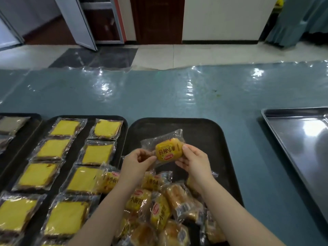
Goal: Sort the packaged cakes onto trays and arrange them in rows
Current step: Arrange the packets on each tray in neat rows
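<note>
Your left hand (137, 159) and right hand (192, 161) pinching one cake (168, 150) above the black tray (209, 132), loose pile (159, 206) nearest you, glossy blue table (159, 93), steel tray (301, 135) right, pale floor (195, 54), dark door (157, 20) beyond.

Bright overhead light throws white glare on the plastic-covered counter (159, 93) and the metal tray (301, 132). Edges bend; detail is soft.

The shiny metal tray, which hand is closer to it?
The right hand, pinching the yellow bread packet over the black tray, is nearer the metal tray at far right. The left hand holds the packet's other end, farther away.
</note>
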Demonstrator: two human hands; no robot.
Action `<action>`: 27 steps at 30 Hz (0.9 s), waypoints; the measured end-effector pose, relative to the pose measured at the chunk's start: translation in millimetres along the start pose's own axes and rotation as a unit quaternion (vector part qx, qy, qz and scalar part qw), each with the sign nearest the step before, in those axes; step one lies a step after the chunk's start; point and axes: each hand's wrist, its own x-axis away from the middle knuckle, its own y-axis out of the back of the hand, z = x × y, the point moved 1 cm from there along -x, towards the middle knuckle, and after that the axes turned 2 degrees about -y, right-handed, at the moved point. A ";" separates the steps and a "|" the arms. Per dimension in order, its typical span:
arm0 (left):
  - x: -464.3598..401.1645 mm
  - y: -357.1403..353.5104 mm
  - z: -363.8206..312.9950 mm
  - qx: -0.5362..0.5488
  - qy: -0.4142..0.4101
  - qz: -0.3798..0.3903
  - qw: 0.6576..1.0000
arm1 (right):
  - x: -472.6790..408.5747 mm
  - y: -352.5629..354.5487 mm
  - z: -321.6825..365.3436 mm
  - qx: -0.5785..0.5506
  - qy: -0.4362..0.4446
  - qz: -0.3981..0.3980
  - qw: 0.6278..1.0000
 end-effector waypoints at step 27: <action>-81.8 3.8 45.4 -0.288 0.010 -0.019 0.957 | -119.9 -16.5 -24.0 0.632 0.153 -0.015 0.760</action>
